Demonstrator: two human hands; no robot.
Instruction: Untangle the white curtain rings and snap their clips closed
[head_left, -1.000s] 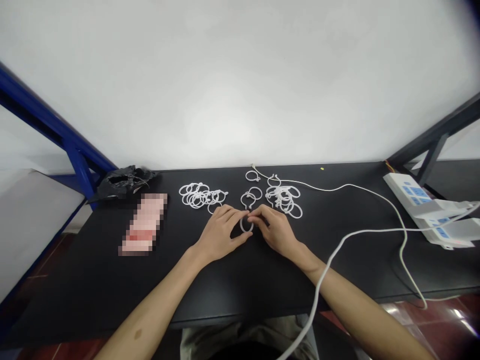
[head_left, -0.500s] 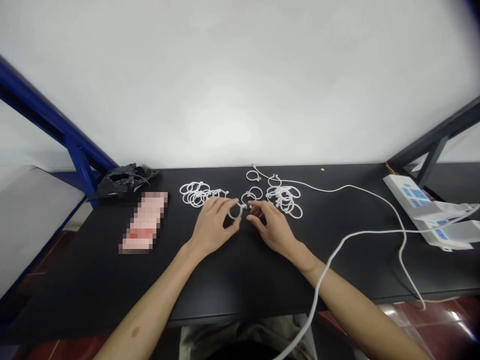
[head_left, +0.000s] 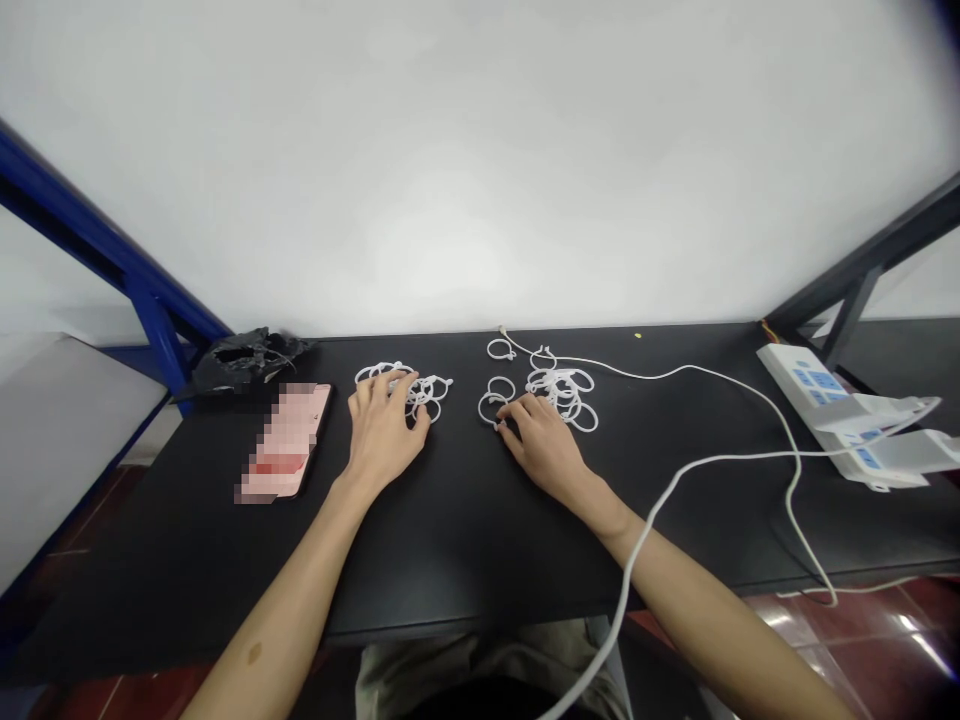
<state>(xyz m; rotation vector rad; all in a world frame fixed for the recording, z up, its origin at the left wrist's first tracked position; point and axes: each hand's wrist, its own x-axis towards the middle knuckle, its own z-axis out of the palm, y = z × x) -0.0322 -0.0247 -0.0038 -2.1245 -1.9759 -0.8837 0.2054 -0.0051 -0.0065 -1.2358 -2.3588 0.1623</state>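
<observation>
My left hand (head_left: 385, 432) lies over the left cluster of white plastic rings (head_left: 439, 388), its fingers spread and thumb apart. One ring (head_left: 429, 411) of that cluster shows beside the thumb. On the other side, my right hand (head_left: 546, 445) pinches the near edge of a white ring (head_left: 484, 409) between thumb and fingertips. A second ring (head_left: 502, 386) touches or overlaps that one at its far side. Just behind the right hand lies the right cluster of white rings (head_left: 566, 385), partly hidden by the fingers. The rings have small snap-like ends.
Two rings lie farther back, one a single ring (head_left: 500, 349). A phone (head_left: 289, 440) and a crumpled black plastic bag (head_left: 247, 360) are at the left. A white cable (head_left: 675, 480) crosses above my right forearm towards a power strip (head_left: 821, 410) on the black table (head_left: 450, 560).
My left hand has moved left from the middle to the left cluster and spread its fingers, leaving the ring it held there. My right hand has lowered onto a ring on the table.
</observation>
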